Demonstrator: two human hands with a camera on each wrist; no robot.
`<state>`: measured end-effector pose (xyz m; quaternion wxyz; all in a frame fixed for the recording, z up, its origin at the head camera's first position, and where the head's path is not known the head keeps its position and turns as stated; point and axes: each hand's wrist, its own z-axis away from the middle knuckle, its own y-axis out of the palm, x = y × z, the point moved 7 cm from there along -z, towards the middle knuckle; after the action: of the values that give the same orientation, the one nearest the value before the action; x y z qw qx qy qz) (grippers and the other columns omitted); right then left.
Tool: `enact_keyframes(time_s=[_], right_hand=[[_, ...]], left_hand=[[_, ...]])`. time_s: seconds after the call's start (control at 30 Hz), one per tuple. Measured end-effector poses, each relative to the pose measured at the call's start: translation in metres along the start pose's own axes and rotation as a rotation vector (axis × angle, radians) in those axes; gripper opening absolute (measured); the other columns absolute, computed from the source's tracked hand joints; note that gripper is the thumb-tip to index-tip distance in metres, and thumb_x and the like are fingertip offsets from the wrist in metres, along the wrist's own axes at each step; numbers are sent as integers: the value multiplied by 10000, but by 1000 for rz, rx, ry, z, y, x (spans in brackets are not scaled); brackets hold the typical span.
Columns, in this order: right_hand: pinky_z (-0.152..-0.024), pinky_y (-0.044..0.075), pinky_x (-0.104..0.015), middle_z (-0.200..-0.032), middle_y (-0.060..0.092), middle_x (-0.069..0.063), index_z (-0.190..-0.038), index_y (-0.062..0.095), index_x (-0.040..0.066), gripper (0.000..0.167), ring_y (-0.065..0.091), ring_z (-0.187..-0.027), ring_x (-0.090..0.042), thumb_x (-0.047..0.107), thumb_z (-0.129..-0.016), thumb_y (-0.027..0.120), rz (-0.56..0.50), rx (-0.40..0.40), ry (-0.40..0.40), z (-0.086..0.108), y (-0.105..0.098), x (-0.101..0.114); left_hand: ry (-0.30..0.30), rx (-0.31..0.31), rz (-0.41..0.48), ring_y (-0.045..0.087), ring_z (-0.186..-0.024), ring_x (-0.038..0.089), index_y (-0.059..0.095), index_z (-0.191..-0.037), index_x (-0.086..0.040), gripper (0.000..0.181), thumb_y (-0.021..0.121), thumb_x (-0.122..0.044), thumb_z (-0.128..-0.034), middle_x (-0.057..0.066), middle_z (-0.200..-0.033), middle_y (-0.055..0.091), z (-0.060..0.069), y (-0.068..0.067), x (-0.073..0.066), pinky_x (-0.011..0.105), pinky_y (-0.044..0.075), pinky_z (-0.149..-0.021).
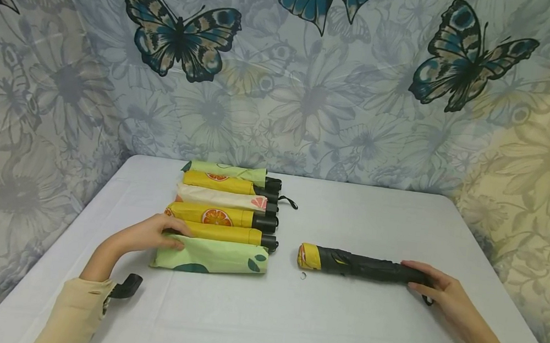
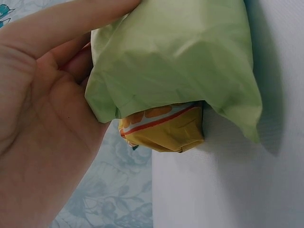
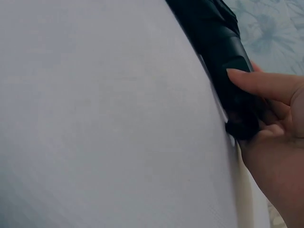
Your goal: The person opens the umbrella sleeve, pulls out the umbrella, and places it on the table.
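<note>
In the head view my left hand (image 1: 157, 233) pinches the left end of a light green umbrella sleeve (image 1: 217, 257) with dark leaf prints, at the near end of a row. The left wrist view shows its loose fabric (image 2: 180, 57) between thumb and fingers. A yellow umbrella end (image 2: 164, 130) pokes out beyond it. On the right, a folded black umbrella (image 1: 360, 265) with a yellow tip lies on the table. My right hand (image 1: 442, 290) grips its handle end, and in the right wrist view the thumb lies along the black handle (image 3: 232, 90).
Behind the green sleeve, several sleeved umbrellas lie side by side, among them a yellow one with an orange-slice print (image 1: 216, 215) and a cream one (image 1: 218, 197). Their black handles point right. A small ring-like bit (image 1: 303, 276) lies on the white table (image 1: 339, 327).
</note>
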<state>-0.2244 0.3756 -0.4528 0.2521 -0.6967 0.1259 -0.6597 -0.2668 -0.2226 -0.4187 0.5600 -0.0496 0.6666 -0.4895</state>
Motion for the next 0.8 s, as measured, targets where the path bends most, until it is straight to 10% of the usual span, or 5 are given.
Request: enact_keyframes(time_s=[0.8], right_hand=[[-885,374,-10,-1275,605,257,-1387,493,-43,439,431,-1181,234,-11,-955,560,-273,177,50,-4,-4,-19]], left_hand=[[12,-2,6,626,-1039,68,716,-1141,-119,292,724,-247,-878,59,-1142,711,-1,0,0,231,538,-874]])
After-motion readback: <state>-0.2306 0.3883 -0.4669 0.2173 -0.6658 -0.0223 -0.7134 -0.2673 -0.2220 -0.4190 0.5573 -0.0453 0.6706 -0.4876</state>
